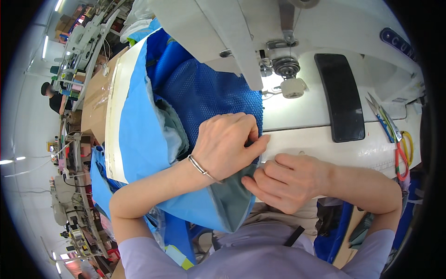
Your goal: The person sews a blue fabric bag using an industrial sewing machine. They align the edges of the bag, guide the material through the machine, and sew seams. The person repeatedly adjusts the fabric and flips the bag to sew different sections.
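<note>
fabric (213, 88) lies under left hand (227, 144); right hand (290, 181) at its edge.

The sewing machine (260, 28) is cut off by the upper edge. Below the machine, the left hand (226, 141) covers part of the blue mesh fabric (209, 88), its curled fingertips mostly hidden. Far left of the machine, a co-worker (55, 101) is too small to make out clearly.

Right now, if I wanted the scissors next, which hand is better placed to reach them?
Probably your right hand: the scissors lie off to your right, on its side. Your left hand is farther away, at the edge of the blue mesh fabric.
</note>
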A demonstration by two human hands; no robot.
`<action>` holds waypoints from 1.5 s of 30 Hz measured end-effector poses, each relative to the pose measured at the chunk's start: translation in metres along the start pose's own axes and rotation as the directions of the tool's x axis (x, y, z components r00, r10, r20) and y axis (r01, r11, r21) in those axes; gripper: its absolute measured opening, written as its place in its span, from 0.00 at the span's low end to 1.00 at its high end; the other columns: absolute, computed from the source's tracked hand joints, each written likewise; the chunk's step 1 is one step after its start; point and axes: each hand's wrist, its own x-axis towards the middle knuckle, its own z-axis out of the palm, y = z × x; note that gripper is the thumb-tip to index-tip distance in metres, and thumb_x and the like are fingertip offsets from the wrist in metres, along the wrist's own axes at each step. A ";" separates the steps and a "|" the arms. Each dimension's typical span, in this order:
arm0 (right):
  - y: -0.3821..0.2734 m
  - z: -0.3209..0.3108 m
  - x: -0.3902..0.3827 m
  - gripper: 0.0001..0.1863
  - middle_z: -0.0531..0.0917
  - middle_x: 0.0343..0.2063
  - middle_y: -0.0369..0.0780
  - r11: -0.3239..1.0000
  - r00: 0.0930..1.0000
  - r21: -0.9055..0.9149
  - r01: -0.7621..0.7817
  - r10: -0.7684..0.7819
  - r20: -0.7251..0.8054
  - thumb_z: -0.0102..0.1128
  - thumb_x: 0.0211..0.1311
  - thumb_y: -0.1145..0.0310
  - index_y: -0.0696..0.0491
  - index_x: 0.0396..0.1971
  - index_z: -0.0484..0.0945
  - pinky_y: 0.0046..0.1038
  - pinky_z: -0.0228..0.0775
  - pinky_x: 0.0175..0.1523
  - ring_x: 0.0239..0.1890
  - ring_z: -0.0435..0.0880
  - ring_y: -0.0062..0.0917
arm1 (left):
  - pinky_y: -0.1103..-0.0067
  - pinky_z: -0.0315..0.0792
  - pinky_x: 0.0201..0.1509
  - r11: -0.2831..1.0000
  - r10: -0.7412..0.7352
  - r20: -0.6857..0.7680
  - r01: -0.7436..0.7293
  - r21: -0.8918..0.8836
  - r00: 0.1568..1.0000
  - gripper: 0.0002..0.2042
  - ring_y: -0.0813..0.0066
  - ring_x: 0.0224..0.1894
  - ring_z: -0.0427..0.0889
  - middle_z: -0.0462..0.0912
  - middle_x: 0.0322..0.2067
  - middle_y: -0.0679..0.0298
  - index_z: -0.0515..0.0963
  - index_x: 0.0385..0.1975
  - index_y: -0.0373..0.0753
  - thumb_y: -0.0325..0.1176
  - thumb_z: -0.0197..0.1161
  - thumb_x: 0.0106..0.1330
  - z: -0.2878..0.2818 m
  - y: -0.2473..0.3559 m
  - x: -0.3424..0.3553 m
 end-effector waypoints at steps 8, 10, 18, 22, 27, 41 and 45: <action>-0.001 0.000 -0.001 0.11 0.76 0.25 0.35 1.000 1.000 0.014 -0.021 0.021 -0.006 0.67 0.51 0.72 0.63 0.33 0.85 0.23 0.60 0.27 0.28 0.75 0.22 | 0.74 0.71 0.26 0.946 -0.157 0.047 0.164 -0.278 0.986 0.06 0.69 0.21 0.79 0.80 0.22 0.61 0.78 0.26 0.35 0.27 0.69 0.59 -0.007 -0.004 -0.005; 0.001 -0.002 -0.002 0.11 0.76 0.25 0.35 0.999 1.000 0.030 -0.029 0.029 0.011 0.67 0.52 0.72 0.63 0.33 0.84 0.23 0.60 0.28 0.29 0.75 0.23 | 0.74 0.71 0.26 0.935 -0.160 0.028 0.160 -0.315 0.987 0.06 0.68 0.21 0.79 0.79 0.21 0.60 0.78 0.26 0.35 0.27 0.69 0.59 -0.007 -0.006 -0.007; 0.001 -0.001 0.001 0.15 0.83 0.34 0.41 0.999 1.000 -0.033 0.028 -0.027 0.008 0.65 0.46 0.68 0.62 0.32 0.84 0.23 0.63 0.29 0.32 0.78 0.25 | 0.72 0.70 0.26 1.000 0.009 0.028 -0.009 0.005 1.000 0.06 0.64 0.21 0.78 0.78 0.21 0.60 0.78 0.27 0.35 0.28 0.68 0.61 -0.002 0.004 -0.001; 0.001 -0.001 -0.001 0.16 0.84 0.39 0.43 1.000 1.000 -0.011 0.015 -0.015 0.019 0.64 0.45 0.67 0.62 0.33 0.84 0.23 0.64 0.30 0.34 0.78 0.26 | 0.74 0.69 0.26 0.989 -0.030 0.034 0.035 -0.141 0.999 0.06 0.71 0.21 0.76 0.76 0.21 0.62 0.77 0.28 0.36 0.28 0.67 0.64 -0.003 -0.002 -0.005; 0.006 -0.004 -0.002 0.16 0.84 0.43 0.43 0.990 0.990 -0.033 -0.136 0.137 0.015 0.67 0.47 0.68 0.60 0.37 0.84 0.23 0.67 0.33 0.38 0.79 0.27 | 0.80 0.65 0.29 0.874 -0.158 0.201 0.232 -0.428 0.967 0.07 0.84 0.25 0.67 0.71 0.24 0.69 0.74 0.34 0.36 0.32 0.62 0.74 -0.015 -0.014 -0.013; 0.023 0.003 0.005 0.16 0.82 0.41 0.39 0.857 0.857 0.009 -0.515 0.515 0.019 0.69 0.46 0.72 0.58 0.39 0.82 0.28 0.78 0.40 0.43 0.81 0.30 | 0.83 0.65 0.32 0.596 -0.204 0.278 0.344 -0.726 0.939 0.09 0.87 0.29 0.67 0.74 0.28 0.72 0.75 0.34 0.36 0.35 0.60 0.75 -0.014 -0.032 -0.013; 0.030 0.014 0.002 0.13 0.81 0.38 0.37 0.883 0.883 0.016 -0.468 0.467 0.044 0.66 0.45 0.74 0.56 0.34 0.80 0.27 0.78 0.40 0.42 0.80 0.30 | 0.84 0.65 0.34 0.587 -0.218 0.325 0.390 -0.710 0.920 0.08 0.87 0.30 0.68 0.75 0.29 0.72 0.76 0.35 0.36 0.34 0.60 0.74 -0.015 -0.033 -0.012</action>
